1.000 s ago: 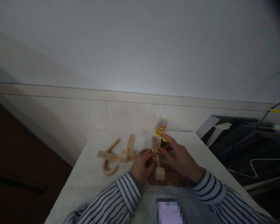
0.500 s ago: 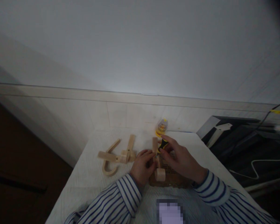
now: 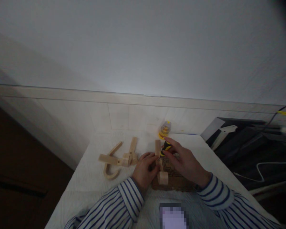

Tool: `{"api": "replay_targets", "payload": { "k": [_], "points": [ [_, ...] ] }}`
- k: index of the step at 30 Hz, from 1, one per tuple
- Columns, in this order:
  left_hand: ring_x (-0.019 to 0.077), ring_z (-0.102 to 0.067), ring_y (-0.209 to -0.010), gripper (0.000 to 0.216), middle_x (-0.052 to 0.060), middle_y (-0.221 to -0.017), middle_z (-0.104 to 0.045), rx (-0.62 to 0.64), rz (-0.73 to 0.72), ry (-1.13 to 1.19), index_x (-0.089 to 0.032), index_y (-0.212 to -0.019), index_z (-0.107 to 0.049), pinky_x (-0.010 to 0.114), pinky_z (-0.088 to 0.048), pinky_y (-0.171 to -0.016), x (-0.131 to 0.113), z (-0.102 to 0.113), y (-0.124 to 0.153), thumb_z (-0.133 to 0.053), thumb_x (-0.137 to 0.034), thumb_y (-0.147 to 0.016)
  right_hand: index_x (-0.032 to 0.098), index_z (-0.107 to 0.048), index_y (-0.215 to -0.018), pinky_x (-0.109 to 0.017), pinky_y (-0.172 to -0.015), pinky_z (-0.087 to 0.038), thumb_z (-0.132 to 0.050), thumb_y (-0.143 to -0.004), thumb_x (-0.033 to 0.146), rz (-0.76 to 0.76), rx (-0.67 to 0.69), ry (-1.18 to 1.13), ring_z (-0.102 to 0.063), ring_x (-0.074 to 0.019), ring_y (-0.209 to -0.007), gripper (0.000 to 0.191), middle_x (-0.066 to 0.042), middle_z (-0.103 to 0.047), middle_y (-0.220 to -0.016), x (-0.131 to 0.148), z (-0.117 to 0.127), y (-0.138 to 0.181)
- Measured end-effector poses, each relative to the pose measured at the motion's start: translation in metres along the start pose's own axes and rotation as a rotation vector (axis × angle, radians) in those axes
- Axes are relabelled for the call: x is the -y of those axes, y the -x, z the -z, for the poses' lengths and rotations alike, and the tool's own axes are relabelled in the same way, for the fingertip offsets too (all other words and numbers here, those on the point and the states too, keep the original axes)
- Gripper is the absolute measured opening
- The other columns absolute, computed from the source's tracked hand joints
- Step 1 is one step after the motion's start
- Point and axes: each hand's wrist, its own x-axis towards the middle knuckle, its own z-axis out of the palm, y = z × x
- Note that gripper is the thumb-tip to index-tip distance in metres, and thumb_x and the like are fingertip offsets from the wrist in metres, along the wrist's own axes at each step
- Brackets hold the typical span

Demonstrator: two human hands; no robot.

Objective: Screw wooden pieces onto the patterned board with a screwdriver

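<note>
My right hand (image 3: 184, 162) pinches a small black and yellow screwdriver (image 3: 165, 148), its tip pointing down-left at a wooden piece (image 3: 158, 149). My left hand (image 3: 145, 170) is closed around that upright wooden piece, steadying it. The piece joins a short wooden block (image 3: 162, 177) resting on a brown patterned box (image 3: 175, 181). Both sleeves are striped.
A cluster of loose wooden parts (image 3: 119, 157), including a curved hook shape, lies left of my hands on the white table (image 3: 90, 178). A yellow bit holder (image 3: 164, 129) stands at the table's far edge. Dark equipment and cables (image 3: 257, 149) sit to the right.
My hands and the screwdriver have stayed nearly in place; the right hand's fingers have shifted slightly on the screwdriver handle.
</note>
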Motion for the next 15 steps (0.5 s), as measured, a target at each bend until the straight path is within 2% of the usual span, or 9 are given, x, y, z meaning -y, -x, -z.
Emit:
{"api": "replay_targets", "payload": {
  "k": [4,10,15],
  "points": [
    [0.0232,-0.046,-0.114,0.035,0.006,-0.116,-0.061,-0.007,0.015,-0.006,-0.020,-0.109,-0.063,0.042,-0.038,-0.099,-0.0009,0.0007,-0.0002,-0.059,-0.014,-0.074,0.026,-0.037,-0.128,-0.038,-0.071,-0.054,-0.046,-0.088,0.029,-0.006,-0.003,0.014,-0.062,-0.0205,-0.085,0.041,-0.007,-0.062,-0.094,-0.0013,-0.0024,0.0001],
    [0.0226,-0.046,-0.114,0.037,0.006,-0.115,-0.061,-0.006,-0.011,-0.001,-0.021,-0.110,-0.062,0.041,-0.039,-0.098,0.0012,0.0000,0.0003,-0.059,-0.013,-0.074,0.026,-0.038,-0.126,-0.038,-0.068,-0.054,-0.048,-0.087,0.029,-0.030,-0.009,-0.019,-0.062,-0.0186,-0.078,0.040,-0.005,-0.062,-0.090,-0.0012,-0.0049,-0.0012],
    [0.0227,-0.046,-0.114,0.035,0.007,-0.115,-0.061,-0.013,-0.002,-0.006,-0.020,-0.109,-0.063,0.040,-0.039,-0.099,0.0001,0.0004,0.0005,-0.060,-0.013,-0.074,0.026,-0.040,-0.124,-0.038,-0.071,-0.053,-0.047,-0.087,0.029,-0.003,-0.032,-0.029,-0.061,-0.0194,-0.083,0.038,-0.007,-0.061,-0.098,-0.0026,-0.0090,0.0009]
  ]
}}
